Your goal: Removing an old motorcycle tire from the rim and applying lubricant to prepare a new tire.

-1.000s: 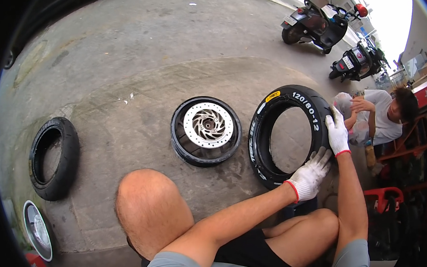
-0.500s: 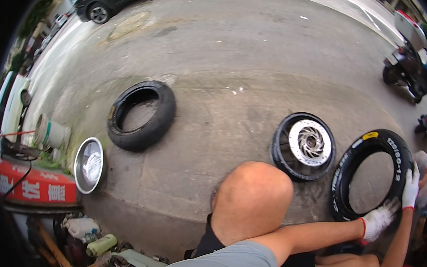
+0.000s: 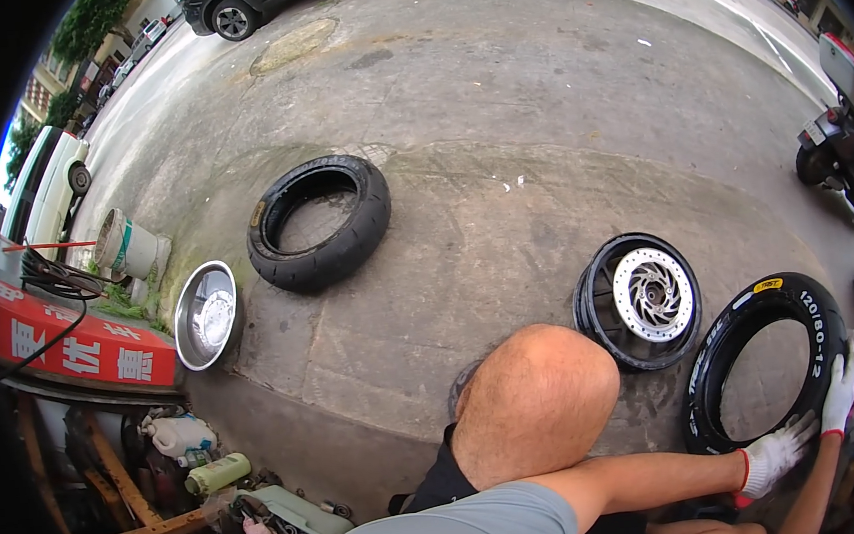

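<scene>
From the head view, both hands wear white gloves and work on an upright black tyre [image 3: 763, 361] that stands on the concrete floor [image 3: 501, 191] at the lower right of the picture. The left hand [image 3: 775, 452] lies against the tyre's lower inner rim with fingers spread and curled onto the rubber. The right hand [image 3: 840, 390] grips the tyre's right sidewall, fingers wrapped over its edge. The person's bare knee [image 3: 537, 409] rises in the middle foreground, between the camera and the floor, and hides part of the ground behind it.

Just left of the held tyre, a black wheel rim with a silver brake disc [image 3: 640, 300] lies close beside it. Well apart to the upper left, a second black tyre [image 3: 319, 221] lies flat on the floor. Near it on the left sits a shiny metal bowl [image 3: 205, 315], with a pale bucket [image 3: 126, 244] further left. A red sign board [image 3: 82, 344] borders the lower left, above a clutter of bottles and rags. A scooter [image 3: 844, 149] is parked at the right edge, and another person's hand shows just beyond the tyre.

Compared with half a second ago, the view has swung slightly: the flat tyre and bowl sit lower and more central, while both hands keep the same hold on the upright tyre.
</scene>
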The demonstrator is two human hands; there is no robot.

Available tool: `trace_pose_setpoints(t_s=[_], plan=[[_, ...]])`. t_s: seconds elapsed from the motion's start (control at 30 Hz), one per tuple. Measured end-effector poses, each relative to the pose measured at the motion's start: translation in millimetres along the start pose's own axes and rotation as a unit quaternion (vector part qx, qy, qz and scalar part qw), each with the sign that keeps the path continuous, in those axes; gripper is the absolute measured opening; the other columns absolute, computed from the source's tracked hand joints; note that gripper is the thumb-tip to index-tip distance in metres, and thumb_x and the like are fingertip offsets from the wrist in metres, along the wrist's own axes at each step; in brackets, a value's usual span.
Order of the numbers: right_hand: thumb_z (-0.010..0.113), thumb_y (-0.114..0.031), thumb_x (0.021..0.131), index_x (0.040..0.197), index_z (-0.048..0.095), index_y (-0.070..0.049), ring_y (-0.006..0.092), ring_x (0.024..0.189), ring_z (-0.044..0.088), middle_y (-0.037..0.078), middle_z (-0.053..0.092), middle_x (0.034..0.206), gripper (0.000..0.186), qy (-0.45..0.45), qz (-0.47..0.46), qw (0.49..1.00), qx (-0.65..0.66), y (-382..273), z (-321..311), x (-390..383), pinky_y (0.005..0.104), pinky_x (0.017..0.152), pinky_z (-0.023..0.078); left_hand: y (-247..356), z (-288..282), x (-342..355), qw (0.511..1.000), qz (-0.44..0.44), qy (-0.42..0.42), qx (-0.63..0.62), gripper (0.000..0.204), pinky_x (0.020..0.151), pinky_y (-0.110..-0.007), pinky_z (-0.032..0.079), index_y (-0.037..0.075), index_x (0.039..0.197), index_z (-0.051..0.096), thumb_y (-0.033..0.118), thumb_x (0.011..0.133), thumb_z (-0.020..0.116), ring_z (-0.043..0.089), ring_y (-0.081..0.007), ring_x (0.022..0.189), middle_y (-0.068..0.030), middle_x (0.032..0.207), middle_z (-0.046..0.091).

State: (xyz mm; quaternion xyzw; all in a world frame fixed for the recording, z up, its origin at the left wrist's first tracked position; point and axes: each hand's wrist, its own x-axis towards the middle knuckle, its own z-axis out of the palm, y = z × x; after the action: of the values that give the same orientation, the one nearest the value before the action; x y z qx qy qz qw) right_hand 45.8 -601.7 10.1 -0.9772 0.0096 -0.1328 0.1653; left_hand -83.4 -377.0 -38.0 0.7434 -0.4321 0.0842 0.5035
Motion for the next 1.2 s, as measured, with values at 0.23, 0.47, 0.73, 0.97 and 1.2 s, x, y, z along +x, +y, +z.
trace_pose_setpoints(t_s=[0.23,0.47,0.73,0.97,1.2], plan=[[0.044,-0.023,0.105,0.150,0.036,-0.004,0.0256,0.144,0.033,0.012,0.038,0.155,0.050,0.010,-0.005,1.000,-0.003,1.9,0.9,0.2,0.0352,0.119,0.022,0.3,1.3,-0.9,1.000,-0.005,0.009,0.002,0.070,0.121,-0.047,0.017,-0.006,0.135,0.051,0.028,0.076,0.063,0.018,-0.0434,0.148,-0.0297,0.157,0.022],[0.044,-0.024,0.105,0.150,0.036,-0.004,0.0260,0.144,0.033,0.013,0.038,0.154,0.050,0.001,0.001,1.000,-0.013,3.2,0.7,1.9,0.0353,0.118,0.022,2.6,-5.3,0.2,1.000,-0.009,-0.004,-0.007,0.068,0.121,-0.048,0.019,-0.006,0.135,0.052,0.028,0.076,0.062,0.018,-0.0435,0.148,-0.0295,0.157,0.022],[0.045,-0.023,0.104,0.150,0.036,-0.003,0.0261,0.144,0.033,0.013,0.038,0.155,0.051,0.001,0.002,1.000,-0.017,4.0,3.7,4.7,0.0356,0.118,0.022,0.8,-2.2,-0.1,1.000,-0.006,0.021,-0.005,0.067,0.121,-0.047,0.020,-0.007,0.134,0.052,0.026,0.076,0.061,0.020,-0.0434,0.147,-0.0297,0.156,0.024],[0.046,-0.022,0.104,0.150,0.036,-0.003,0.0262,0.143,0.034,0.013,0.039,0.154,0.050,0.003,-0.006,0.999,-0.032,3.5,2.4,4.6,0.0354,0.118,0.022,2.5,-4.8,-0.2,1.000,-0.009,0.029,-0.001,0.065,0.120,-0.047,0.022,-0.006,0.133,0.053,0.025,0.077,0.060,0.022,-0.0426,0.147,-0.0289,0.155,0.027],[0.046,-0.022,0.104,0.149,0.037,-0.003,0.0264,0.143,0.035,0.013,0.039,0.153,0.050,0.006,-0.005,0.999,-0.046,2.5,1.5,4.8,0.0355,0.118,0.023,3.5,-1.4,0.8,0.999,-0.012,0.033,0.004,0.064,0.120,-0.047,0.022,-0.005,0.133,0.054,0.025,0.077,0.060,0.022,-0.0424,0.147,-0.0282,0.155,0.027]])
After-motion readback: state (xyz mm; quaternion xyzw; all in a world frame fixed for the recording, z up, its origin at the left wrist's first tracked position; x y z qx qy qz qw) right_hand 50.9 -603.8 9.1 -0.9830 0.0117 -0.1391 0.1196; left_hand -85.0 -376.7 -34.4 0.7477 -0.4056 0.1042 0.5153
